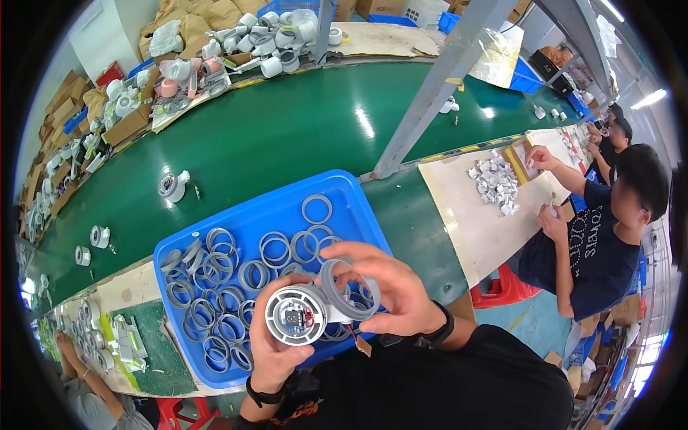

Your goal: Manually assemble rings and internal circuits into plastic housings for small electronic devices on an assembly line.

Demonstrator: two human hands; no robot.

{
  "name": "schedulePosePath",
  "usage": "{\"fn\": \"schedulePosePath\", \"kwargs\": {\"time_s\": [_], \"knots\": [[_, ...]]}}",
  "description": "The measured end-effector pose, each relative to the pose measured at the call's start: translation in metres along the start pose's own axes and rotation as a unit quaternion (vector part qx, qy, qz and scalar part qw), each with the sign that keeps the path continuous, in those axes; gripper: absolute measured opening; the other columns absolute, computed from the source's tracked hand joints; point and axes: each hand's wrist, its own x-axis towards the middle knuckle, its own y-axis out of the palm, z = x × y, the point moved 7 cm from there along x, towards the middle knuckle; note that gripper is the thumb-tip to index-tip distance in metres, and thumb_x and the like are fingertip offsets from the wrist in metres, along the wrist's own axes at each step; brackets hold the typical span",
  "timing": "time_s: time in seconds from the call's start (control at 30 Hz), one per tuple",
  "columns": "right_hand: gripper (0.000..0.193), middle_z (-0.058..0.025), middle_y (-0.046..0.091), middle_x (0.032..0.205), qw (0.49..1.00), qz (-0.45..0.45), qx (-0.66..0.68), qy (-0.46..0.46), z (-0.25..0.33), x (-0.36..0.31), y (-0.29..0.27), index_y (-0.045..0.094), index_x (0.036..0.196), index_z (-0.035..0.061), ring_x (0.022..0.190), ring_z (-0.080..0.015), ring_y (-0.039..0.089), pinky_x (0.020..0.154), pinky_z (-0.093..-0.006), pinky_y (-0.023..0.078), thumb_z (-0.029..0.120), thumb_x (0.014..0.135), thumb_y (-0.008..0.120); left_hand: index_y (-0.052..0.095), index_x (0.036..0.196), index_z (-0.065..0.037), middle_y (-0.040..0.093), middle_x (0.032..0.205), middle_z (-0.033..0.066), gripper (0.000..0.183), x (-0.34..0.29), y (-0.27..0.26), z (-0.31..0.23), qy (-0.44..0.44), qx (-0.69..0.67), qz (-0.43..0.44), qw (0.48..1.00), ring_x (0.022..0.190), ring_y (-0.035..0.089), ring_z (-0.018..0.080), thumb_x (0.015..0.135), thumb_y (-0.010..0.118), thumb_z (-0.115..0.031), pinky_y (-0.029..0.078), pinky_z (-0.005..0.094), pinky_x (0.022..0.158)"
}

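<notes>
My left hand [266,355] is wrapped round a white round device housing [295,315], its open face showing a small circuit board. A white neck sticks out from the housing's right side, and a wire with a small brownish tab [363,346] hangs below it. Between the thumb and fingers of my right hand [401,287] is a grey plastic ring [327,285], tilted, beside the housing and partly covering the neck. Both hands are above a blue tray [351,188] with many loose grey rings [172,259] in it.
Beyond the tray runs a green conveyor belt [279,136] carrying several white housings [170,186]. A grey metal post [423,107] rises behind the tray. To the right, a co-worker [595,236] handles small parts beside a heap of white pieces [494,183]. Another person's hands [68,351] show at lower left.
</notes>
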Motion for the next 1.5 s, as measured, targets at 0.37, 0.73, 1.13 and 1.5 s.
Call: {"fn": "schedulePosePath", "kwargs": {"time_s": [0.37,0.73,1.13,1.5], "knots": [[0.078,-0.0188,0.046,0.131,0.997,-0.064,-0.026,-0.042,0.004,-0.007,-0.005,0.042,0.132,0.0045,0.122,-0.0322,0.047,0.093,-0.0396,0.045,0.024,0.068,0.082,0.034,0.132,0.003,0.046,0.128,0.0199,0.086,0.0,0.006,-0.003,0.033,-0.016,-0.028,0.999,0.11,0.057,0.0318,0.068,0.081,-0.031,0.048,0.0399,0.092],[0.081,-0.024,0.048,0.125,0.976,-0.079,0.201,0.02,-0.001,-0.013,-0.003,0.033,0.135,-0.0021,0.103,-0.0229,0.056,0.086,-0.036,0.046,0.045,0.081,0.069,0.035,0.131,0.005,0.045,0.126,0.0256,0.085,-0.003,0.01,0.001,0.049,-0.003,0.067,0.997,0.104,0.06,0.0319,0.068,0.079,-0.032,0.049,0.0409,0.09],[0.075,-0.0199,0.033,0.137,0.983,-0.08,0.164,0.006,0.005,-0.009,-0.005,0.039,0.135,0.0054,0.116,-0.0273,0.049,0.091,-0.0388,0.044,0.012,0.072,0.078,0.035,0.132,0.003,0.043,0.125,0.0246,0.081,-0.004,0.017,0.003,0.037,-0.005,0.115,0.993,0.103,0.06,0.0348,0.069,0.078,-0.028,0.051,0.0429,0.087],[0.057,-0.028,0.027,0.138,0.998,-0.019,0.013,-0.064,0.019,-0.006,-0.001,0.051,0.123,0.0174,0.118,-0.0494,0.046,0.092,-0.0555,0.045,0.008,0.073,0.077,0.034,0.132,0.0,0.042,0.129,0.0216,0.087,-0.006,0.014,0.004,0.031,0.02,0.04,0.999,0.109,0.055,0.0274,0.066,0.083,-0.03,0.047,0.0355,0.091]]}}
